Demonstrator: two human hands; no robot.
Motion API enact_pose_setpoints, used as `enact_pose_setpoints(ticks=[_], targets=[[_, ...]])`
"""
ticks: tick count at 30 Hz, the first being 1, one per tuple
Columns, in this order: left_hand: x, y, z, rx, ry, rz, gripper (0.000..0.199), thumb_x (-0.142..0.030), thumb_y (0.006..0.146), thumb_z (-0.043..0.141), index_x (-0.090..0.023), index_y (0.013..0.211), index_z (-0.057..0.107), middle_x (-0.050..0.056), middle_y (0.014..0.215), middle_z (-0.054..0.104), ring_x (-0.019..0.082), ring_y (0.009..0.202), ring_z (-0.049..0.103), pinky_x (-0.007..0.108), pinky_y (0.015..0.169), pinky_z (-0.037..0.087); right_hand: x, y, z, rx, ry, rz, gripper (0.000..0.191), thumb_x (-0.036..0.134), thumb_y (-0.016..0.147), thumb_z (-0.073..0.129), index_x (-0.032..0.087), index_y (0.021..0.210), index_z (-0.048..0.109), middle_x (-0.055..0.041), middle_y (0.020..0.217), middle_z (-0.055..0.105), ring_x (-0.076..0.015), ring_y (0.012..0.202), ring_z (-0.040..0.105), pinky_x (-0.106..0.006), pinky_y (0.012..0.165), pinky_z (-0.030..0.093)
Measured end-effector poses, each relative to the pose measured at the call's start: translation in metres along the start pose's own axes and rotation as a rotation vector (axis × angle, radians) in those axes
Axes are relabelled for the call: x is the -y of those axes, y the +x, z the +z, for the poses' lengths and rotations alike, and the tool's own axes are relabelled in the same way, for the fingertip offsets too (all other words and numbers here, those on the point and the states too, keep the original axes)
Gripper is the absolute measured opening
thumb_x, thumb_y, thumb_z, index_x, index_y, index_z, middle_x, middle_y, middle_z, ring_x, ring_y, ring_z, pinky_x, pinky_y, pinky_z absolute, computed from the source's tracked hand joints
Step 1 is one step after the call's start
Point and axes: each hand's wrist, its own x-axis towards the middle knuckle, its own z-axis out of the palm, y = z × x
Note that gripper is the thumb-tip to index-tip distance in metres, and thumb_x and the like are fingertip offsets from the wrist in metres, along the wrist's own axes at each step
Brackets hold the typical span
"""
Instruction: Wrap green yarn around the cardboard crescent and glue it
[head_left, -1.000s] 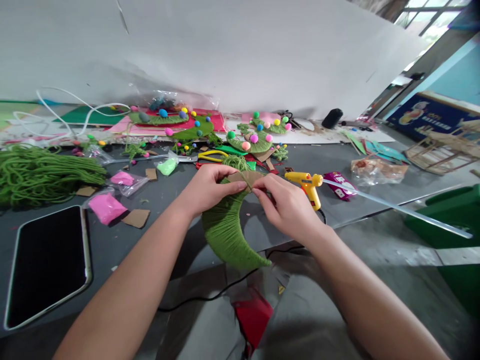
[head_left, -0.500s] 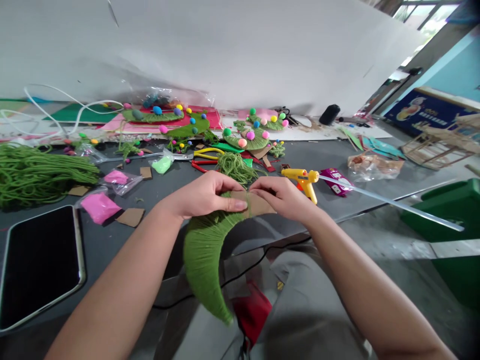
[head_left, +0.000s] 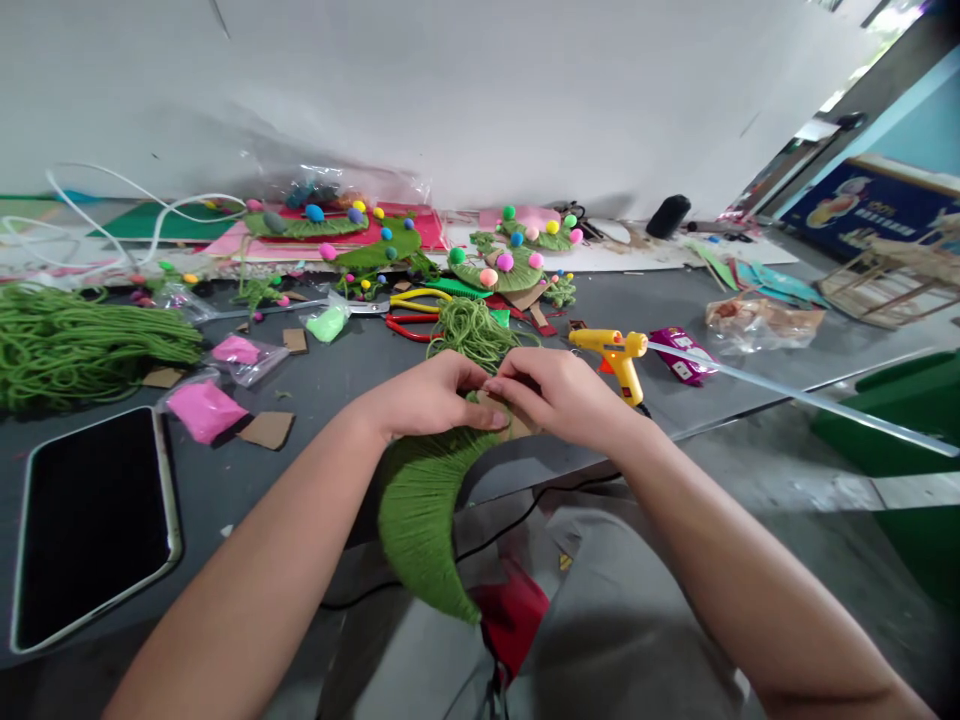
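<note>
- Your left hand (head_left: 431, 398) pinches the green yarn-wrapped crescent (head_left: 424, 525) at its bare cardboard (head_left: 517, 430), thumb uppermost.
- Your right hand (head_left: 561, 392) holds thumb and fingertips together over this cardboard; a strand between them cannot be confirmed.
- The wrapped body extends toward 6 o'clock below your left hand.
- Loose yarn (head_left: 472, 332) lies at 12 o'clock, just beyond both hands.

"What finish do you read on the yarn crescent (head_left: 416, 525)?"
"On my feed, matt and ridged; its bare cardboard (head_left: 518, 427) looks dull and papery."
"And the dark screen (head_left: 97, 530)?"
"Smooth, glossy. The glue gun (head_left: 610, 345) looks like shiny plastic to me, the far-right bag (head_left: 765, 326) crinkled clear film."
</note>
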Motion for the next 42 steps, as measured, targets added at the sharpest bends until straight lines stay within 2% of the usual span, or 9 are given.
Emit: enact_pose_setpoints(ticks=[8,14,18,22,27,30,35,39,42], targets=[[-0.006,-0.007,-0.008,-0.332,-0.014,0.064,0.029,-0.043,0.079,0.074,-0.014,0.080,0.071,-0.002,0.068,0.057,0.009,0.060,0.047,0.022,0.055,0.033,0.019,-0.014,0.004,-0.169,-0.051,0.017,0.020,0.031,0.099,0.051,0.018,0.090,0.063,-0.0051,0.086,0.067,-0.0159,0.075,0.058,-0.028,0.068,0.038],[-0.009,-0.014,-0.014,-0.438,-0.289,0.098,0.034,-0.038,0.074,0.080,-0.015,0.098,0.072,0.005,0.088,0.071,0.018,0.075,0.064,0.029,0.068,0.051,0.020,-0.019,0.007,-0.179,0.028,0.053,0.019,0.030,0.100,0.049,0.019,0.090,0.059,-0.0034,0.085,0.065,-0.0145,0.074,0.055,-0.027,0.068,0.037],[-0.009,-0.014,-0.014,-0.425,-0.376,0.119,0.036,-0.033,0.070,0.083,-0.016,0.100,0.073,0.007,0.095,0.074,0.021,0.081,0.067,0.032,0.073,0.054,0.010,-0.018,0.007,-0.144,0.168,0.056,0.020,0.028,0.101,0.047,0.019,0.086,0.056,-0.0010,0.077,0.061,-0.0128,0.069,0.051,-0.026,0.067,0.039],[-0.010,-0.016,-0.013,-0.395,-0.351,0.117,0.035,-0.034,0.070,0.084,-0.016,0.098,0.073,0.005,0.089,0.073,0.016,0.073,0.065,0.027,0.067,0.052,-0.007,-0.014,0.006,-0.034,0.243,-0.017,0.017,0.024,0.099,0.046,0.017,0.092,0.060,-0.0035,0.087,0.065,-0.0140,0.076,0.056,-0.026,0.071,0.042],[-0.011,-0.016,-0.010,-0.055,-0.147,0.017,0.030,-0.040,0.075,0.080,-0.017,0.095,0.075,0.004,0.087,0.071,0.014,0.073,0.062,0.024,0.067,0.048,-0.019,-0.008,0.000,0.075,0.183,-0.067,0.019,0.023,0.099,0.044,0.017,0.098,0.063,-0.0041,0.090,0.068,-0.0146,0.078,0.058,-0.026,0.071,0.041],[-0.011,-0.012,-0.007,0.035,0.021,0.014,0.030,-0.043,0.078,0.076,-0.017,0.093,0.075,0.002,0.084,0.068,0.013,0.073,0.057,0.023,0.066,0.043,-0.017,-0.005,-0.001,0.081,0.103,-0.080,0.021,0.026,0.101,0.044,0.017,0.096,0.063,-0.0049,0.092,0.069,-0.0146,0.079,0.059,-0.027,0.073,0.040],[-0.005,-0.006,-0.003,0.025,0.251,-0.030,0.032,-0.049,0.077,0.074,-0.018,0.082,0.073,-0.003,0.068,0.055,0.011,0.061,0.041,0.024,0.055,0.028,-0.007,-0.003,0.001,0.105,-0.027,-0.067,0.023,0.030,0.101,0.044,0.018,0.097,0.062,-0.0043,0.092,0.069,-0.0146,0.078,0.059,-0.027,0.068,0.036],[0.001,-0.002,-0.003,0.031,0.195,-0.010,0.035,-0.049,0.078,0.072,-0.017,0.093,0.075,-0.002,0.071,0.058,0.012,0.063,0.042,0.024,0.056,0.029,0.003,-0.007,0.002,0.072,-0.120,-0.050,0.027,0.036,0.102,0.042,0.018,0.098,0.062,-0.0048,0.092,0.070,-0.0160,0.077,0.059,-0.028,0.066,0.034],[0.001,-0.001,-0.005,-0.045,0.159,0.037,0.034,-0.047,0.079,0.072,-0.015,0.091,0.075,-0.001,0.074,0.061,0.012,0.066,0.047,0.024,0.058,0.032,0.011,-0.012,0.002,0.025,-0.162,0.007,0.027,0.036,0.102,0.042,0.018,0.097,0.061,-0.0060,0.092,0.070,-0.0172,0.077,0.060,-0.029,0.065,0.033]])
